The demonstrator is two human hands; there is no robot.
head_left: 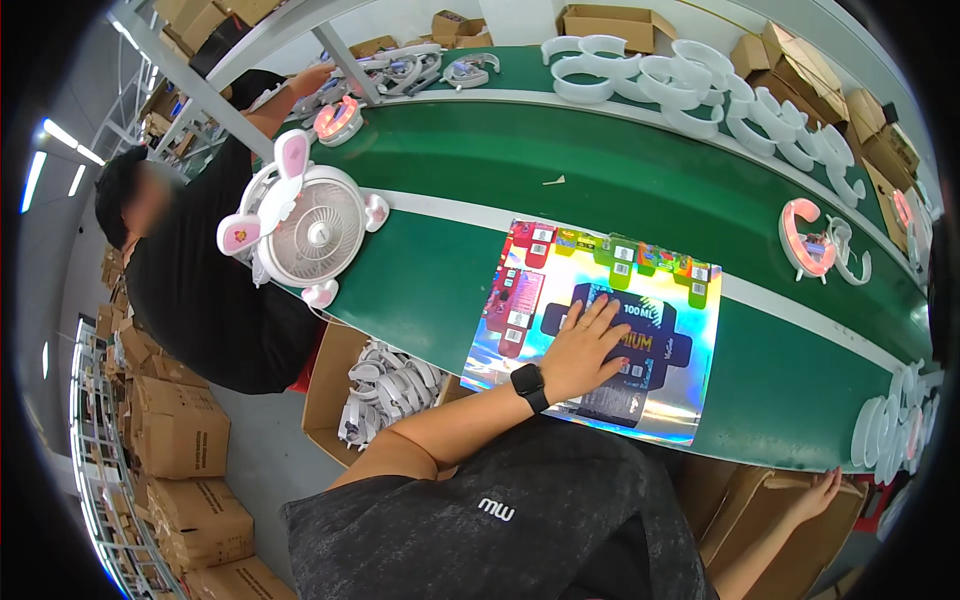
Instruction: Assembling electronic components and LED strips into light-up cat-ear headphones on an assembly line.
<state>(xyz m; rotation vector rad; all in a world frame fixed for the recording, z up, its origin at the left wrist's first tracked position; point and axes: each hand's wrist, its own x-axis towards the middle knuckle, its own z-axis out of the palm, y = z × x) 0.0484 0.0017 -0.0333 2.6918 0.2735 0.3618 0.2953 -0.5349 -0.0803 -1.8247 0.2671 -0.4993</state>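
Note:
A shiny holographic silver sheet (682, 405) lies on the green work surface in front of me, printed with flat box patterns in dark blue, red, yellow and green. My left hand (588, 350), with a black watch on its wrist, rests flat on the dark blue pattern, fingers spread. Far to the right, my right hand (820, 495) is at the front edge of the surface, above an open cardboard box (775, 520); its fingers look stretched out, with nothing visible in them. Several white plastic rings (880, 435) stand close by that hand.
To the left stands a white fan (318, 235) with pink rabbit ears. Below it, a cardboard box (325, 405) holds several white parts. Beyond the conveyor belt (470, 140), white rings (585, 75) line a shelf. A lit pink ring (805, 240) sits at right. A person in black (200, 270) works at left.

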